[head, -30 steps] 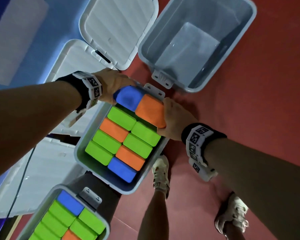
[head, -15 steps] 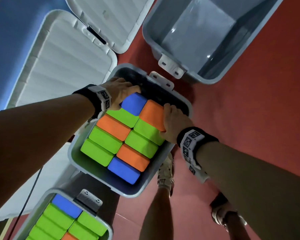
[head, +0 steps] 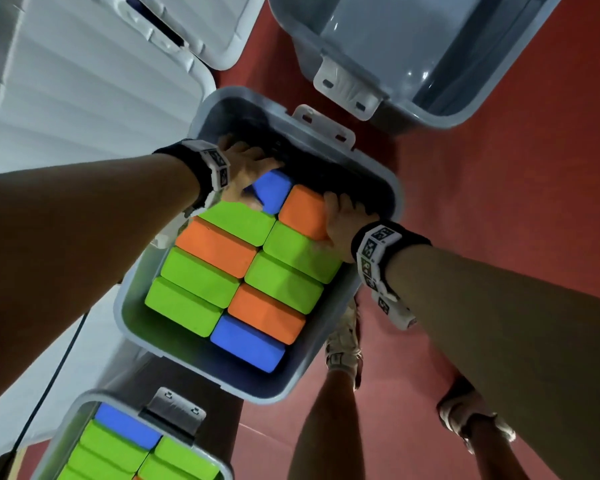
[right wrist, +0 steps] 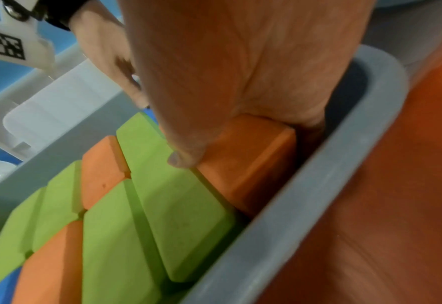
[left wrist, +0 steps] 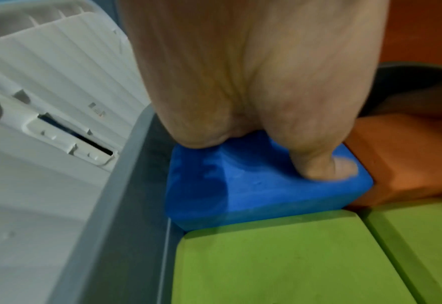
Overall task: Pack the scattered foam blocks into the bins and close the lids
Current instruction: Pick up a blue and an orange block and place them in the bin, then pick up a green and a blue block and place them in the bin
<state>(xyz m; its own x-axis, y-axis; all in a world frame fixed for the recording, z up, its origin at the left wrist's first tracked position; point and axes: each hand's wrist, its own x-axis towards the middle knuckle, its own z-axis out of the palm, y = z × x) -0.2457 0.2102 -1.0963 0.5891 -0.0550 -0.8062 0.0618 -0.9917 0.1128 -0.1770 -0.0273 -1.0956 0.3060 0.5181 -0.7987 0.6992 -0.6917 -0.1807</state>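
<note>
The middle grey bin [head: 253,95] holds two rows of green, orange and blue foam blocks. At its far end my left hand [head: 248,168] grips a blue block [head: 272,188], thumb on its top face [left wrist: 326,168] and fingers curled over its far side. Beside it my right hand [head: 343,220] grips an orange block [head: 303,211]. In the right wrist view the thumb [right wrist: 183,158] lies on the orange block [right wrist: 248,164], and the fingers go down between block and bin wall. Both blocks sit tilted, slightly above their neighbours.
An empty grey bin [head: 465,109] stands at the far right, its latch toward me. Open white lids [head: 84,81] lie to the left. A third bin [head: 84,396] full of blocks is at the bottom left. My feet [head: 343,341] stand on the red floor.
Both hands have brought the blue and orange blocks down from rim height into the far end of the middle bin. The head view has moved closer to the bin.
</note>
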